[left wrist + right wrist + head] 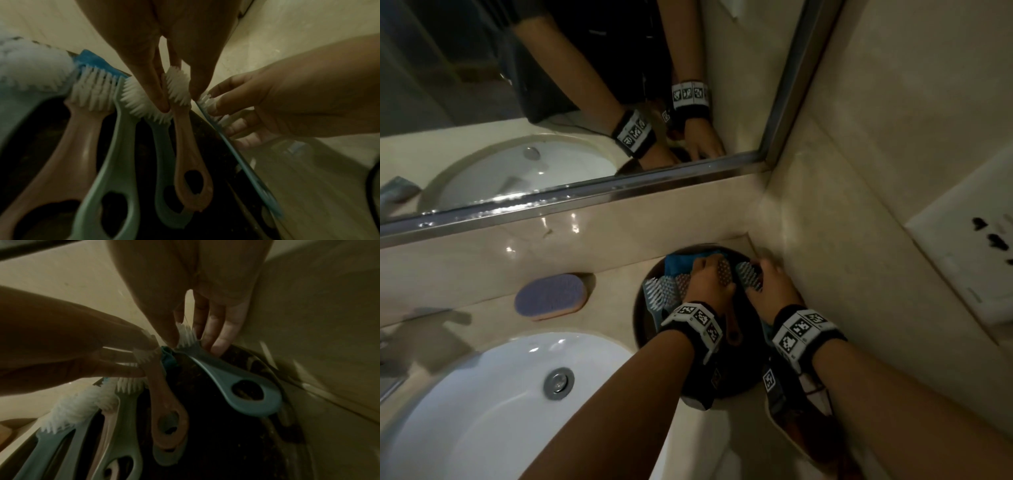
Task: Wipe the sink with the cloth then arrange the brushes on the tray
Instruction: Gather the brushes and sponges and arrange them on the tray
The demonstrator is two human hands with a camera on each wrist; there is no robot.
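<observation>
In the counter's corner sits a dark round tray (643, 329) with a blue cloth (681, 262) at its far side. Several brushes (661, 287) lie side by side on its left half, bristles away from me. My left hand (710, 270) pinches the bristle head of a tan brush (191, 170) between thumb and fingers, its handle resting over a green one. Right beside it, my right hand (763, 274) pinches the head of a blue-grey brush (236, 381), which lies toward the tray's right rim (287, 402). The white sink (482, 411) is at lower left.
A purple and tan scrubbing block (550, 296) lies on the beige counter left of the tray. The mirror (551, 102) runs along the back wall. The side wall with a white socket plate (979, 246) stands close on the right. A patterned packet (801, 411) lies under my right wrist.
</observation>
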